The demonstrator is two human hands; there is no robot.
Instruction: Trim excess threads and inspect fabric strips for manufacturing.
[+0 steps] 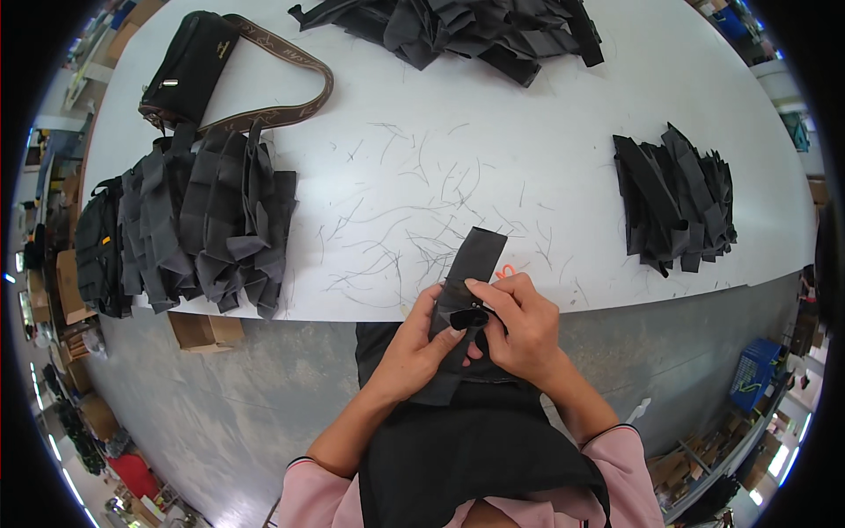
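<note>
My left hand (414, 352) is closed round a long black fabric strip (476, 257), its thumb pressing on a folded or looped part near the middle. My right hand (524, 326) pinches the same strip from the other side, with thumb and forefinger close to the loop. The strip's upper end reaches over the table's near edge, and its lower end hangs by my dark apron (466, 449). Just beyond my right knuckles shows a small orange loop (505, 272); whether it lies on the table or is in the hand I cannot tell.
Loose dark threads (387, 255) litter the white table (546, 132). Piles of black strips lie left (211, 220), right (678, 202) and far (475, 31). A black bag (189, 66) with a brown strap lies far left, beside a black backpack (99, 251). An open carton (207, 333) stands below the edge.
</note>
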